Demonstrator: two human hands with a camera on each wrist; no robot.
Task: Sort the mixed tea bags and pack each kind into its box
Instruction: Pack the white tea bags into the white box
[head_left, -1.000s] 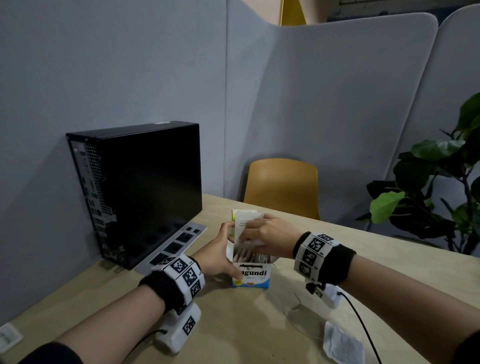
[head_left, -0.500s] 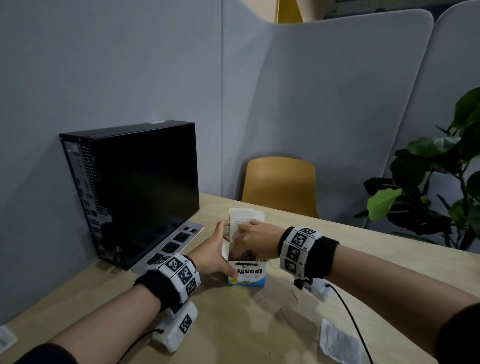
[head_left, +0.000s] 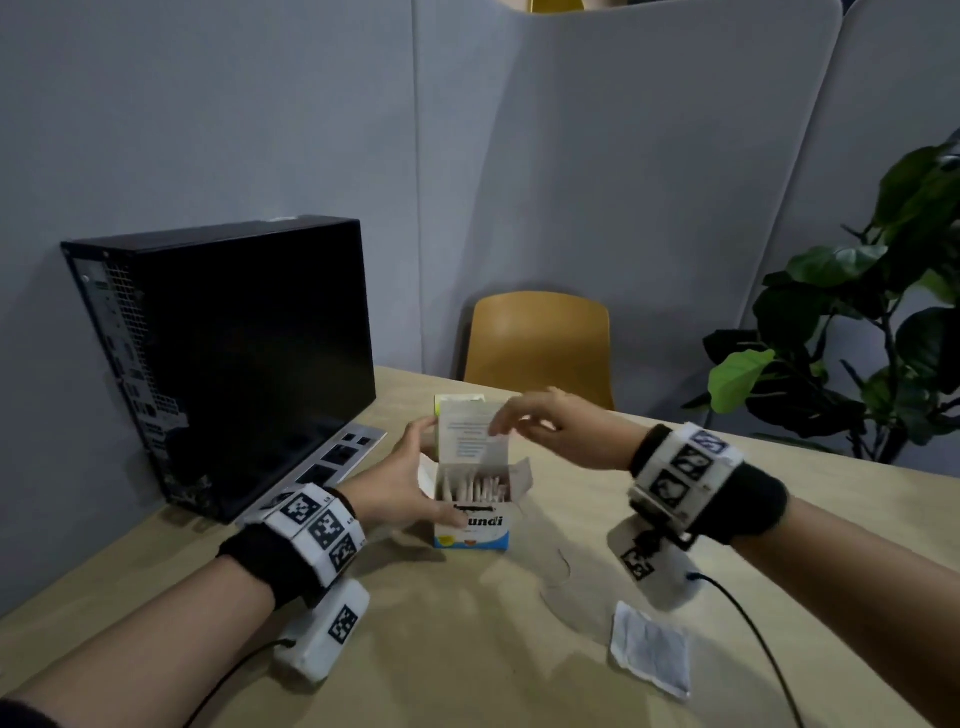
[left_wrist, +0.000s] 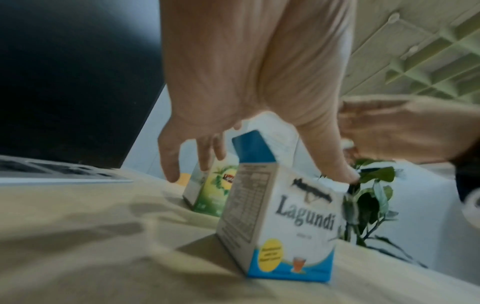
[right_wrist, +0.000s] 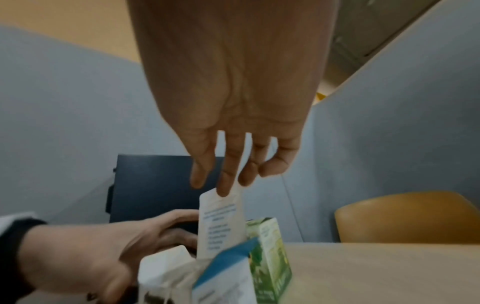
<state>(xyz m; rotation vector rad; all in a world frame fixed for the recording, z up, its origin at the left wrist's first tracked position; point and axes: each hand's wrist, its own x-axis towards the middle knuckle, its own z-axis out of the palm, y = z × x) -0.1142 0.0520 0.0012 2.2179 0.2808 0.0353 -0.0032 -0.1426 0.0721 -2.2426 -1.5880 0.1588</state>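
A white and blue Lagundi box (head_left: 474, 532) stands open on the wooden table (head_left: 467, 649), its lid flap (head_left: 470, 434) upright and several tea bags (head_left: 475, 488) packed inside. My left hand (head_left: 415, 478) grips it, thumb on the front and fingers behind; the left wrist view shows the same box (left_wrist: 285, 222) held this way. My right hand (head_left: 511, 423) hovers at the lid's top with relaxed fingers (right_wrist: 226, 174), one fingertip touching the flap (right_wrist: 221, 222). A green tea box (head_left: 460, 400) stands just behind. One loose tea bag (head_left: 652, 647) lies at the near right.
A black computer case (head_left: 234, 364) stands at the left with a silver panel (head_left: 337, 454) lying at its foot. A yellow chair (head_left: 540, 348) and a leafy plant (head_left: 857, 338) are beyond the table's far edge. Grey partitions (head_left: 597, 182) close the back.
My right hand has lifted off the box's opening and drawn back to the right, baring the raised lid and the bags. The left hand keeps its hold.
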